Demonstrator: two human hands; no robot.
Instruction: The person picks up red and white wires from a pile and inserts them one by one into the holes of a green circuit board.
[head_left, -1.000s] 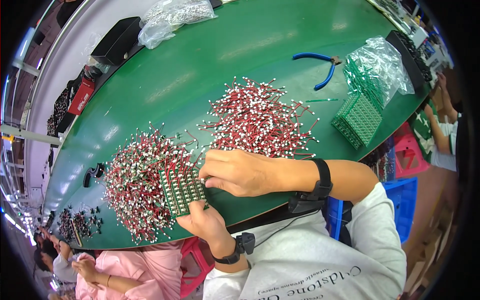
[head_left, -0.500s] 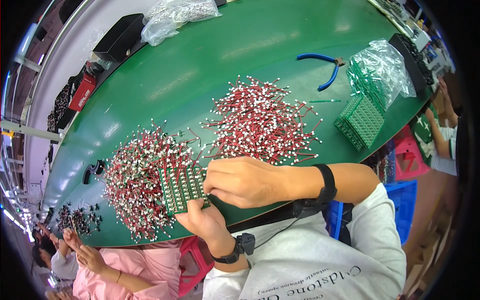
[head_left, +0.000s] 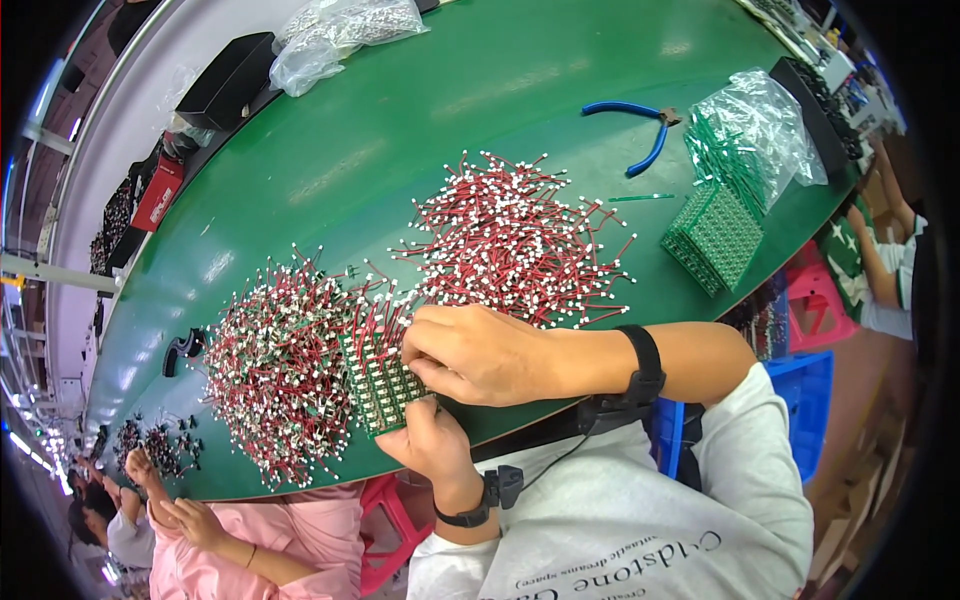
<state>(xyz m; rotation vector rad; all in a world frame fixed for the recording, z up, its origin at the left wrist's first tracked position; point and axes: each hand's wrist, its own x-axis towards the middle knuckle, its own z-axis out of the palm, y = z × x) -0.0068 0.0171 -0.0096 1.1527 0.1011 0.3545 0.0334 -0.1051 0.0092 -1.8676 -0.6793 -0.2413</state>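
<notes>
The left hand [head_left: 430, 443] clamps its fingers on the flat green circuit board [head_left: 384, 390], beside the left heap of red-wired white connectors [head_left: 275, 375]. The right hand's [head_left: 485, 355] fingers curl over it, grip hidden. Wire-fitting seems underway; the next move calls for steadiness.

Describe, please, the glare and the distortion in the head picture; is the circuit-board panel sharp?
Head view: pale glare on the green tabletop, its edge curved; head view: bright reflections on the clear plastic bag at right; head view: black corners; head view: circuit-board panel rows distinguishable, finer detail too small to judge.
</notes>
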